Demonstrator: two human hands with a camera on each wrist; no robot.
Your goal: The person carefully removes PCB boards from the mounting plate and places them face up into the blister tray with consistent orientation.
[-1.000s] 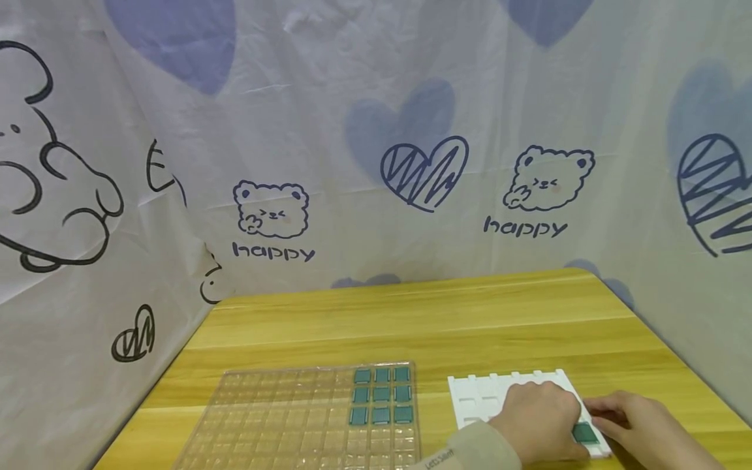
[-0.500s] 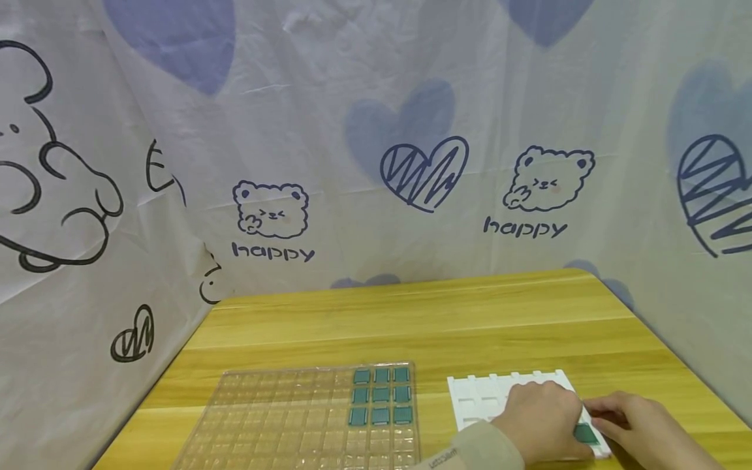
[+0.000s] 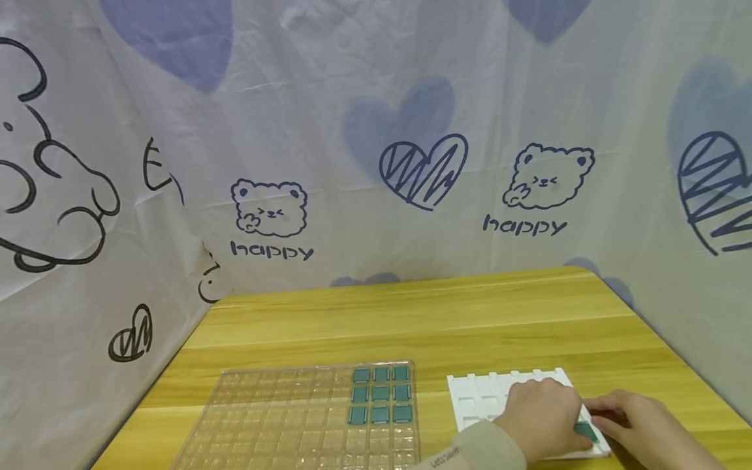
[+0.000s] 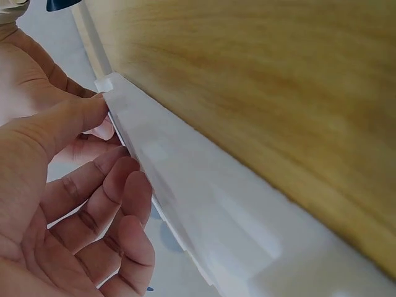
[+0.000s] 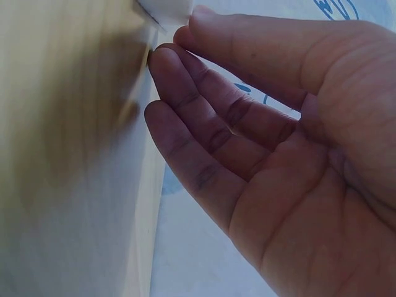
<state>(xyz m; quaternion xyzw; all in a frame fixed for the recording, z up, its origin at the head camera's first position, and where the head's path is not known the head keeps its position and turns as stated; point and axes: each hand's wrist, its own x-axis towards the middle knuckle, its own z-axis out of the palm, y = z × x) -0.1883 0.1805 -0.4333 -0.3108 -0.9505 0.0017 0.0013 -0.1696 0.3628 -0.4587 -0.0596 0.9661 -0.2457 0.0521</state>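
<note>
A white slotted tray (image 3: 478,401) lies on the right part of the table. At its near right corner is a small green square piece (image 3: 585,431), partly covered by my left hand (image 3: 539,421). That hand reaches across the tray, its thumb and forefinger at the piece; the fingertip contact is hidden in the head view. In the left wrist view its other fingers (image 4: 137,241) curl loosely beside the tray's edge. My right hand (image 3: 640,424) holds the tray's right edge between thumb and forefinger. Its other fingers (image 5: 198,167) stay slightly bent beside the table.
A clear compartmented tray (image 3: 282,418) lies left of the white one, with several green squares (image 3: 380,393) in its far right compartments. The wooden table (image 3: 411,320) is enclosed by a white cloth (image 3: 364,235) printed with hearts and bears.
My left thumb has shifted slightly over the green square, so less of it shows. The right hand stays at the tray's edge, and the head view has moved very slightly.
</note>
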